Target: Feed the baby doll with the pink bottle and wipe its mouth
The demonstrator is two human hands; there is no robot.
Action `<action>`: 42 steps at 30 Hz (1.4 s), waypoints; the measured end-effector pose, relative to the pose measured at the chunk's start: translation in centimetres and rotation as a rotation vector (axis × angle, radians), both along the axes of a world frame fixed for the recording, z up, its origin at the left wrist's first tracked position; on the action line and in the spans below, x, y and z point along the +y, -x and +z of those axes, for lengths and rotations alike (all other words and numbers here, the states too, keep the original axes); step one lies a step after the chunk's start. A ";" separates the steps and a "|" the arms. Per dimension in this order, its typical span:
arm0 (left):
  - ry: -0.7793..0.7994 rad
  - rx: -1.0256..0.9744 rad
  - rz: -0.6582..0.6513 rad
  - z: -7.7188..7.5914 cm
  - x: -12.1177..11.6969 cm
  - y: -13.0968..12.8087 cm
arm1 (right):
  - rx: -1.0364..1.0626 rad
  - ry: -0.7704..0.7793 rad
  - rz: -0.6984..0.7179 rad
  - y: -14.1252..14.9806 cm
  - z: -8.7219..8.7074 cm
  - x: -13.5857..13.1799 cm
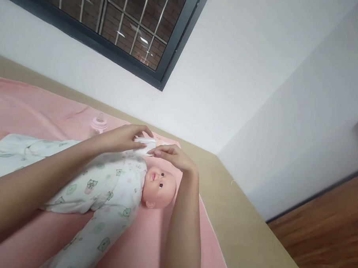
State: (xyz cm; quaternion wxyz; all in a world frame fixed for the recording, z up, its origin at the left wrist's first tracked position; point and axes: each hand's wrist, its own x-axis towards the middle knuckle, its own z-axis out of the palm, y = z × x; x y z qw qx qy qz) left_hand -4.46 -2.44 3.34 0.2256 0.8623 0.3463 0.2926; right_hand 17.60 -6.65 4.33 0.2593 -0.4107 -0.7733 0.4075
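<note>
A baby doll (160,188) in white printed clothes lies on its back, its head toward the right. Beyond its shoulder, both hands hold a small white flat packet (143,150) that looks like a tissue pack. My left hand (128,137) grips its left side, thumb in front and fingers curled over the top. On the other side, my right hand (172,154) pinches the lower right corner between thumb and fingers. A baby bottle (99,124) with a pink collar and clear teat stands behind my left forearm, its lower part hidden.
A pink cloth (126,242) lies under the doll on a light wooden tabletop (240,227). White walls (244,65) meet in a corner behind it. A dark-framed window (162,66) with bars is above. Brown wood (335,231) shows at lower right.
</note>
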 end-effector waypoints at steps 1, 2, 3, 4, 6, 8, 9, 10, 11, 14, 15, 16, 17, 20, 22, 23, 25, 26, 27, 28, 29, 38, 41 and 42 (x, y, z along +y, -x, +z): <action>0.023 -0.017 -0.003 0.1 0.0 0.1 | -0.001 -0.011 -0.041 -0.2 -0.1 0.1; 0.051 -0.035 -0.005 0.3 0.1 0.2 | 0.002 -0.016 -0.077 -0.5 -0.2 0.3; 0.078 -0.055 -0.009 0.4 0.2 0.4 | 0.006 -0.014 -0.105 -0.8 -0.4 0.4; 0.101 -0.078 -0.011 0.4 0.4 0.5 | 0.013 -0.007 -0.129 -1.2 -0.5 0.6; 0.126 -0.121 0.001 0.6 0.8 0.9 | 0.048 0.015 -0.181 -2.0 -1.1 1.2; 0.130 -0.151 0.040 0.9 1.2 1.4 | 0.097 0.039 -0.260 -2.9 -2.0 1.9; 0.129 -0.157 0.064 1.0 1.3 1.7 | 0.121 0.051 -0.315 -3.4 -2.6 2.4; 0.126 -0.155 0.089 1.2 1.4 2.1 | 0.142 0.061 -0.371 -3.9 -3.3 2.8; 0.124 -0.150 0.109 1.4 1.5 2.4 | 0.155 0.074 -0.424 -4.4 -4.2 3.3; 0.128 -0.150 0.154 1.9 1.7 3.5 | 0.088 0.159 -0.564 -5.8 -6.9 4.4; 0.130 -0.159 0.167 2.0 1.8 3.8 | 0.042 0.193 -0.601 -6.2 -7.7 4.7; 0.131 -0.170 0.180 2.0 1.9 4.1 | -0.003 0.222 -0.633 -6.5 -8.4 4.9; 0.131 -0.179 0.193 2.1 2.0 4.3 | -0.041 0.245 -0.658 -6.8 -9.0 5.0; 0.134 -0.191 0.231 2.3 2.3 4.9 | -0.125 0.304 -0.710 -7.4 -10.0 5.1; 0.140 -0.201 0.258 2.4 2.5 5.3 | -0.191 0.347 -0.738 -7.7 -10.1 5.0; 0.141 -0.207 0.274 2.4 2.5 5.5 | -0.222 0.364 -0.748 -7.9 -10.0 5.0; 0.141 -0.214 0.305 2.5 2.6 5.9 | -0.269 0.384 -0.758 -8.1 -9.8 4.8; 0.140 -0.215 0.319 2.6 2.6 6.0 | -0.284 0.386 -0.758 -8.3 -9.7 4.8; 0.140 -0.215 0.331 2.6 2.5 6.2 | -0.294 0.381 -0.755 -8.4 -9.5 4.7; 0.142 -0.217 0.341 2.7 2.5 6.3 | -0.299 0.369 -0.747 -8.5 -9.4 4.8; 0.143 -0.220 0.347 2.7 2.5 6.4 | -0.298 0.349 -0.736 -8.5 -9.3 4.8; 0.160 -0.249 0.364 2.7 2.4 6.6 | -0.088 0.131 -0.577 -5.5 -11.0 5.2; 0.144 -0.258 0.367 2.6 2.3 6.7 | 0.018 0.049 -0.620 -4.7 -12.5 4.5; 0.142 -0.261 0.364 2.6 2.3 6.8 | 0.043 0.010 -0.649 -4.7 -13.0 4.3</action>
